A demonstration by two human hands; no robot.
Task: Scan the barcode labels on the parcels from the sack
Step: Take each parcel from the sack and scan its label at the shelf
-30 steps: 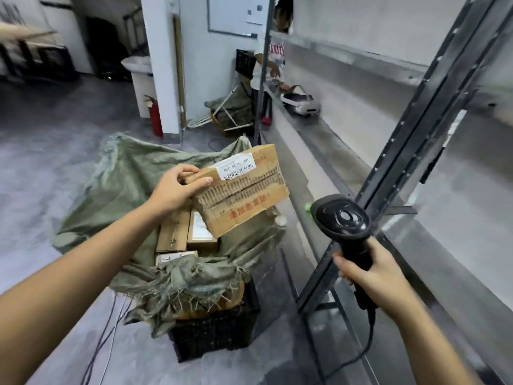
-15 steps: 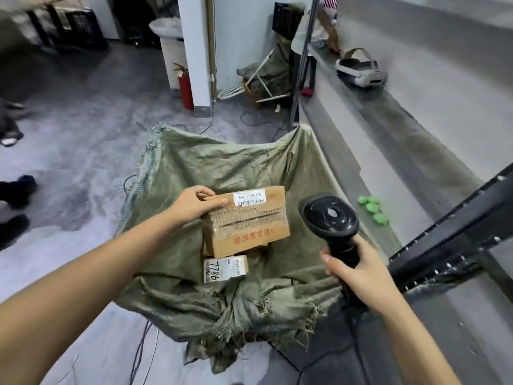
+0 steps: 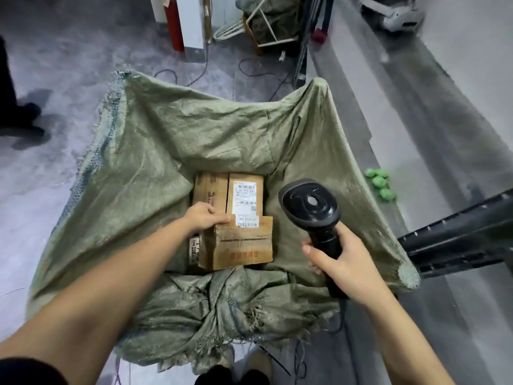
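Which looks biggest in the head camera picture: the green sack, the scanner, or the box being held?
1. green sack
2. box held by the left hand
3. scanner in the right hand, though it's nearer the camera, so unsure.

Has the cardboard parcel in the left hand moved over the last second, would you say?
Yes: the cardboard parcel has come down into the green sack, onto the other parcels.

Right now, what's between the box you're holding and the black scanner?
Only the green sack cloth lies there. The head view shows a bare gap between the held box and the scanner; no parcel sits there.
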